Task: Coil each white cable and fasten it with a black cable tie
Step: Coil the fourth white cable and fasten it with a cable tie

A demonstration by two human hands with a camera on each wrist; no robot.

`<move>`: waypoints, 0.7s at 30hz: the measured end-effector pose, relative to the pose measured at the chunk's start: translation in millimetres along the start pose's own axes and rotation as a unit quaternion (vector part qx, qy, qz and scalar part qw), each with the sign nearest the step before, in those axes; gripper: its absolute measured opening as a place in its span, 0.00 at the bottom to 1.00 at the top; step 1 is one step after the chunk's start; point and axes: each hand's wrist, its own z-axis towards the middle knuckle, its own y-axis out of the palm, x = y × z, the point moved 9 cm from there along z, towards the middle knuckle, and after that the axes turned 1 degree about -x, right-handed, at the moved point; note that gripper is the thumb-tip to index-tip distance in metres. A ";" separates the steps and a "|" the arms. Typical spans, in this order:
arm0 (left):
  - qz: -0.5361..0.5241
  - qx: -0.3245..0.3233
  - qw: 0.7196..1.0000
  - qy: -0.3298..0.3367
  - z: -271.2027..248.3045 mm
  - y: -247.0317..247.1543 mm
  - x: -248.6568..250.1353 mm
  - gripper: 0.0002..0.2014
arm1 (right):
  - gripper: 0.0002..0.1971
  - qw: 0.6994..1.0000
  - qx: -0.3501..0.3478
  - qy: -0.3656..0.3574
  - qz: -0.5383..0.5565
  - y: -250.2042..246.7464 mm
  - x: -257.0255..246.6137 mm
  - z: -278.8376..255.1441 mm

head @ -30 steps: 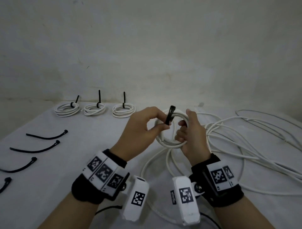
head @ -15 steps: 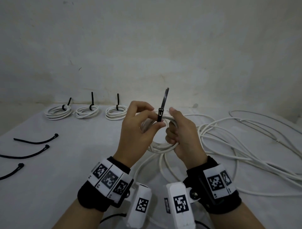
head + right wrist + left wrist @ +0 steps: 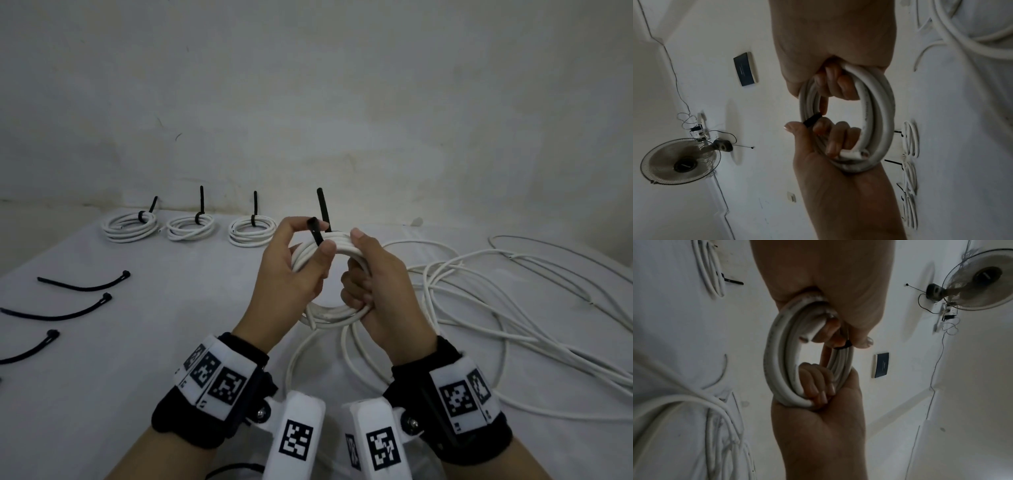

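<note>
I hold a coiled white cable [image 3: 334, 312] upright between both hands above the table. A black cable tie [image 3: 323, 208] sits at the coil's top, its tail pointing straight up. My left hand [image 3: 318, 240] pinches the tie's short front end between thumb and forefinger against the coil. My right hand [image 3: 356, 263] grips the coil's right side, fingers curled through the loop and thumb on top. The left wrist view shows the coil [image 3: 777, 363] and the pinched tie [image 3: 845, 344]. In the right wrist view my right fingers [image 3: 835, 84] hook through the coil [image 3: 877, 116] beside the tie [image 3: 812, 120].
Three tied coils [image 3: 130, 226] [image 3: 190, 226] [image 3: 251, 232] lie in a row by the back wall. Loose black ties [image 3: 82, 283] [image 3: 58, 311] [image 3: 30, 346] lie at the left. Uncoiled white cables [image 3: 513, 308] sprawl over the table's right half and run under my wrists.
The tie went from lying bent over the coil's top to standing with its tail straight up. My left thumb and forefinger now pinch its short end. Both hands stayed on the coil.
</note>
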 end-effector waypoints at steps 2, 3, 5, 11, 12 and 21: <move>-0.014 0.000 1.000 0.007 0.0 -1.0 1.4 0.08 | 0.14 1.000 -0.015 0.008 -0.005 3.0 3.3 1.1; -0.017 -0.004 1.000 0.011 -0.1 -1.3 2.0 0.07 | 0.17 1.000 -0.022 0.015 -0.004 3.6 5.8 1.1; -0.021 -0.017 0.999 0.018 0.1 -2.2 2.4 0.06 | 0.19 0.999 -0.035 0.028 0.010 2.8 8.5 0.7; -0.066 -0.151 0.986 -0.014 -3.9 13.8 2.7 0.05 | 0.19 0.993 -0.090 0.046 0.057 1.1 3.4 2.8; -0.066 -0.172 0.983 -0.024 -5.7 17.8 1.9 0.04 | 0.17 0.996 -0.079 0.018 0.039 -2.4 -1.9 4.5; -0.024 -0.156 0.987 -0.044 -7.0 18.8 -0.2 0.03 | 0.09 0.989 -0.005 -0.135 -0.056 -21.6 -43.9 -2.2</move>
